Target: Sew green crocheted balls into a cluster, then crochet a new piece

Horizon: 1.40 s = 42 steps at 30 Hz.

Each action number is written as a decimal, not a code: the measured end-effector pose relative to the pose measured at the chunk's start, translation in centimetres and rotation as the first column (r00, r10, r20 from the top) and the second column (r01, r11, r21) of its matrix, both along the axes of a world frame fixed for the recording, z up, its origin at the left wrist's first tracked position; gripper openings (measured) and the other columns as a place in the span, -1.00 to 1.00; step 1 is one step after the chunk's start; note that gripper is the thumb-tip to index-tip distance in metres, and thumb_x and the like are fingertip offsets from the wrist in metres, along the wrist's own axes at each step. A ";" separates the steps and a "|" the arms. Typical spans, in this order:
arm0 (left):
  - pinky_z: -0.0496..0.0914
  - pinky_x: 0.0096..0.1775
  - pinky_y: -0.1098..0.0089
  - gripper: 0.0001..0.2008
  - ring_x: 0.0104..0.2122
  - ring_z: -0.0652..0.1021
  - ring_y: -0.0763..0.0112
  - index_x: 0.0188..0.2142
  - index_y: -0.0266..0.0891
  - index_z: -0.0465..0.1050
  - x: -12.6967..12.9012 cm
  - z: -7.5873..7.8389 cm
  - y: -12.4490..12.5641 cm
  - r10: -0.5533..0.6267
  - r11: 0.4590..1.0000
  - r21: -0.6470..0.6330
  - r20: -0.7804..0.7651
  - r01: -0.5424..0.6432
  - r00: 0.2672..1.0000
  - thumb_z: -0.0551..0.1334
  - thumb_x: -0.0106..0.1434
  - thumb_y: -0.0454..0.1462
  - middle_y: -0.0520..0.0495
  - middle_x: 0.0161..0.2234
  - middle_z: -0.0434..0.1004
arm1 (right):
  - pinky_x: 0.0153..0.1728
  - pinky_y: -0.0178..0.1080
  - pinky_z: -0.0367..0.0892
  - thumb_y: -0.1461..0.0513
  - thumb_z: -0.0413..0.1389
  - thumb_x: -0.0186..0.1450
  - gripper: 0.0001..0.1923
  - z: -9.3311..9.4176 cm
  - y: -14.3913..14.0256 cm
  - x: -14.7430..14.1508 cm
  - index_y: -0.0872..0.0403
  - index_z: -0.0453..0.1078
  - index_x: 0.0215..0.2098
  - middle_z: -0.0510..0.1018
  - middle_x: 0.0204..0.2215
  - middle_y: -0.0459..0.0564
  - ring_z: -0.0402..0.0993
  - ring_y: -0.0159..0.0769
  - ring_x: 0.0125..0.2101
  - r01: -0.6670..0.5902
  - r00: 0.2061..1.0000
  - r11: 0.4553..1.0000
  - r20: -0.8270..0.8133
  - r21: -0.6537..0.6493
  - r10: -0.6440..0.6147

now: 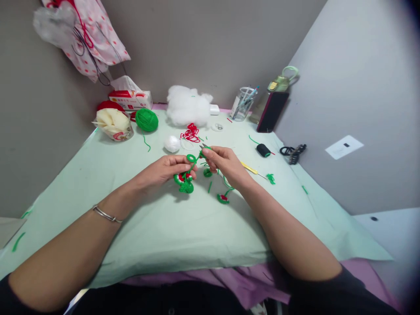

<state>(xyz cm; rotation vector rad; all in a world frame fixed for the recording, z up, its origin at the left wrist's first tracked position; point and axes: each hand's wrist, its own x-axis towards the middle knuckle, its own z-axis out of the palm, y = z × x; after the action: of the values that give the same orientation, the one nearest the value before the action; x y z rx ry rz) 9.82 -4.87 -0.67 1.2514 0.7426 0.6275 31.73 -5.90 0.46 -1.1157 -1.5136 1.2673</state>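
Observation:
My left hand (172, 169) is closed, thumb against fingers, on a crocheted piece (184, 181) in green, red and white, much like a watermelon slice. A green crocheted ring (191, 158) stands up at its fingertips. My right hand (225, 159) is closed just to the right, with the grey pointed tips of what look like small scissors (203, 146) showing past its thumb. Green yarn runs between the two hands. Below my right hand lie a second red and green crocheted slice (223, 199) with a green strand and a small green crocheted piece (208, 173).
Behind my hands are a white yarn ball (172, 144), tangled red yarn (190, 133), white stuffing (188, 107) and a green yarn ball (146, 120). On the right lie a yellow-handled crochet hook (249, 168) and black thread (263, 150); a phone (273, 111) leans upright.

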 end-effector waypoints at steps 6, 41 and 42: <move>0.46 -0.22 0.43 -0.77 -0.29 0.58 0.40 -0.30 -0.21 0.69 0.3 0.1 -0.1 0.135 0.989 -0.068 0.029 -0.133 0.990 0.50 0.14 -0.12 -0.07 -0.26 0.67 | -0.48 -0.31 0.21 -0.16 0.14 0.34 -0.50 -0.5 0.3 0.4 0.11 0.43 -0.36 0.32 -0.54 -0.17 0.23 -0.46 -0.55 0.044 0.999 0.998 -0.014 0.044 -0.043; 0.43 -0.30 0.43 -0.79 -0.41 0.53 0.45 -0.33 -0.25 0.66 1.0 -0.1 -0.1 0.287 0.952 -0.153 0.134 -0.266 0.949 0.52 0.08 -0.20 -0.01 -0.38 0.62 | -0.44 -0.30 0.38 0.08 0.35 0.19 -0.76 -0.2 -0.3 -0.6 0.07 0.52 -0.33 0.58 -0.46 -0.11 0.37 -0.46 -0.53 0.028 0.990 0.994 -0.144 0.106 -0.012; 0.43 -0.29 0.41 -0.79 -0.41 0.53 0.44 -0.33 -0.25 0.65 0.9 -0.2 -0.1 0.285 0.953 -0.146 0.129 -0.266 0.950 0.52 0.09 -0.20 -0.01 -0.38 0.62 | -0.44 -0.30 0.37 0.07 0.35 0.19 -0.75 -0.2 -0.3 -0.6 0.07 0.53 -0.34 0.58 -0.46 -0.11 0.37 -0.45 -0.53 0.036 0.990 0.994 -0.140 0.107 -0.020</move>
<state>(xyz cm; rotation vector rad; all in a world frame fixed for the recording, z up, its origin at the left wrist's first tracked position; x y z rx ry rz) 10.76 -4.98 -0.84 0.9786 0.8269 0.8792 31.13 -6.21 0.25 -0.9550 -1.4405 1.2028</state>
